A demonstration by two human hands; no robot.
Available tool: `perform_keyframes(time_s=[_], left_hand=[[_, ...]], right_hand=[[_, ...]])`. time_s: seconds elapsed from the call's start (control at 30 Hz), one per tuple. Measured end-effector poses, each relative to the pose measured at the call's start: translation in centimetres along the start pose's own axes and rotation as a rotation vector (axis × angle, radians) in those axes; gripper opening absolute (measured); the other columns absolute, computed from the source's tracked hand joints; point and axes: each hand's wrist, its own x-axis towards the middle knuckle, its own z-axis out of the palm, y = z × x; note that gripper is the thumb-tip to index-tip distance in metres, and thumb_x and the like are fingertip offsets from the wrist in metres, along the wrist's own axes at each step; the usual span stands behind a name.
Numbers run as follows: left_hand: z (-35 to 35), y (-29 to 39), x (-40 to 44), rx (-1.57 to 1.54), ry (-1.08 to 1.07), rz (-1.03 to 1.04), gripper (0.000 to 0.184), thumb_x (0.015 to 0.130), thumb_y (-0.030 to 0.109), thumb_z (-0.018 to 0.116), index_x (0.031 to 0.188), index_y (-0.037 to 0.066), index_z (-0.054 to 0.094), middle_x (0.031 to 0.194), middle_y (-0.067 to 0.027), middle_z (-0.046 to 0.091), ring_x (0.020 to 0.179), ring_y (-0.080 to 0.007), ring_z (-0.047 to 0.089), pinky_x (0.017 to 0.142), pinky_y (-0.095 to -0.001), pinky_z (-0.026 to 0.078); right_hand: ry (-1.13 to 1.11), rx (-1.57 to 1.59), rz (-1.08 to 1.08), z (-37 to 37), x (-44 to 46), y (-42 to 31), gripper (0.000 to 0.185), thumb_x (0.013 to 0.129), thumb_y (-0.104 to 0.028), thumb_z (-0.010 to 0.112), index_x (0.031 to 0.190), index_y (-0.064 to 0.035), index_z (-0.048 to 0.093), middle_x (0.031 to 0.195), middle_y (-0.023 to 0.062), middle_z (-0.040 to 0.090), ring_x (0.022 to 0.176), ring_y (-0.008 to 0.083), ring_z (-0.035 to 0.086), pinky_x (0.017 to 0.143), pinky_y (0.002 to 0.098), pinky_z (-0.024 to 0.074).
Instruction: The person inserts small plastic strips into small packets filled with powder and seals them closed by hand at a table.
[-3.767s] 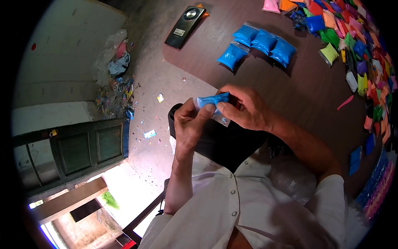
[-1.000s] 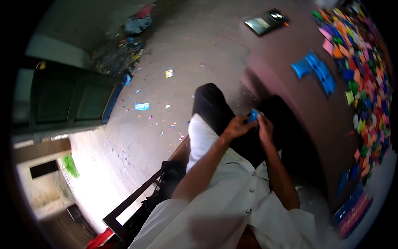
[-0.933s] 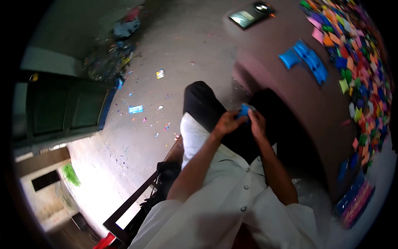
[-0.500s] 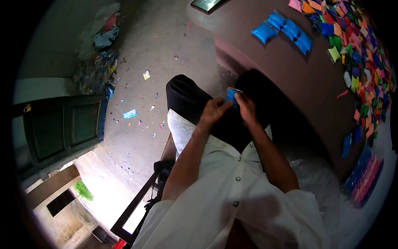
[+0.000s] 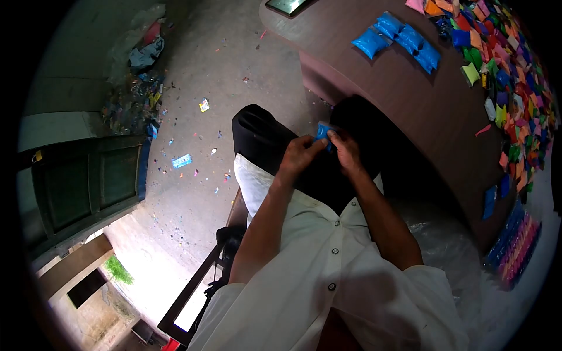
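A small blue plastic packet [image 5: 323,131] is held over my lap between both hands. My left hand [image 5: 300,157] pinches its near left side with thumb and fingers. On the other side, my right hand [image 5: 345,153] grips the packet with the thumb laid over its face. Part of the packet is hidden behind the fingers. Several plump blue packets [image 5: 370,43] lie grouped on the brown table [image 5: 351,70], up and to the right of my hands.
Many small packets of mixed colours [image 5: 509,88] are heaped along the table's right side. Blue and pink strips [image 5: 515,248] lie below them. A dark-framed device [image 5: 287,6] rests at the table's far edge. Litter [image 5: 182,161] dots the floor to the left, near a dark green door [image 5: 88,181].
Both hands still hold the blue packet, and its upper edge has tilted slightly to the left. The thumbs have shifted a little on it. The view has moved slightly.
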Motion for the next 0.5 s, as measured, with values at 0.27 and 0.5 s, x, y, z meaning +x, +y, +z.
perform_keyframes(time_s=[0.27, 0.5], left_hand=[[-0.3, -0.2, -0.2, -0.012, -0.012, 0.031, 0.034, 0.094, 0.033, 0.075, 0.1, 0.0, 0.074, 0.08, -0.0024, 0.068, 0.074, -0.0081, 0.06, 0.067, -0.0258, 0.048], [0.1, 0.2, -0.2, -0.001, 0.02, 0.04, 0.033, 0.092, 0.032, 0.075, 0.099, 0.0, 0.074, 0.082, -0.004, 0.07, 0.075, -0.0095, 0.061, 0.07, -0.0268, 0.049]], right_hand=[[-0.055, 0.033, 0.103, -0.2, 0.0, -0.3, 0.037, 0.099, -0.03, 0.069, 0.125, -0.0049, 0.07, 0.106, 0.0021, 0.07, 0.092, 0.0102, 0.063, 0.076, 0.0254, 0.0498], [-0.039, -0.007, 0.1, -0.4, 0.1, -0.2, 0.034, 0.1, -0.033, 0.066, 0.12, -0.0067, 0.072, 0.101, -0.0009, 0.068, 0.089, 0.0089, 0.061, 0.071, 0.0235, 0.0479]])
